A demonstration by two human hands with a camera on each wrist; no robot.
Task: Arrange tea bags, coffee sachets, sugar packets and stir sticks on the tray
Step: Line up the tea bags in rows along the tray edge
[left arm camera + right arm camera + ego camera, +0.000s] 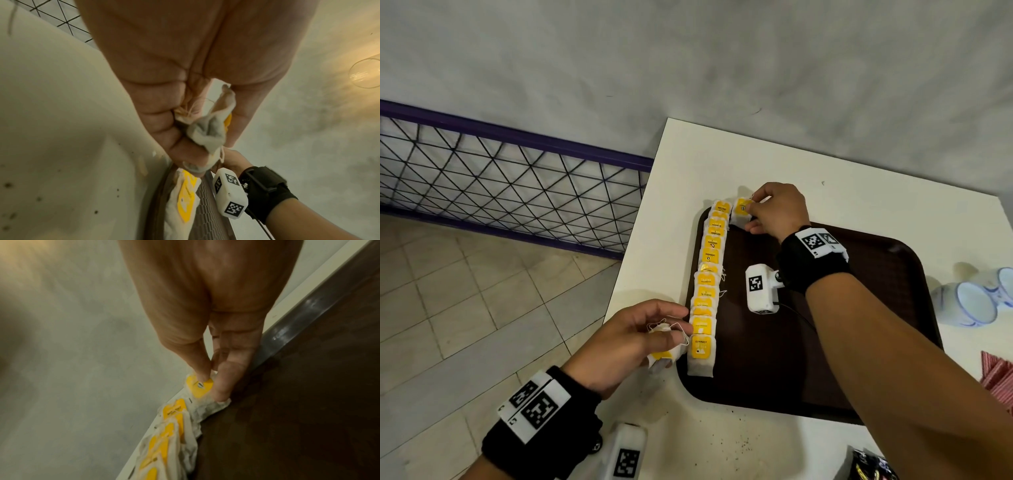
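A dark brown tray (825, 342) lies on the white table (722, 154). Along its left rim runs a row of several white tea bags with yellow tags (707, 284). At the tray's far left corner my right hand (753, 214) pinches one tea bag (741, 212) by its yellow tag (200, 386), just right of the row's far end. My left hand (654, 335) hovers at the tray's near left edge, gripping a bunch of tea bags (207, 131) with loose strings.
Blue-and-white cups (976, 298) stand right of the tray. Red striped packets (996, 373) lie at the right edge, and a dark packet (869, 466) sits near the front. A wire-mesh fence (500, 185) and tiled floor are on the left.
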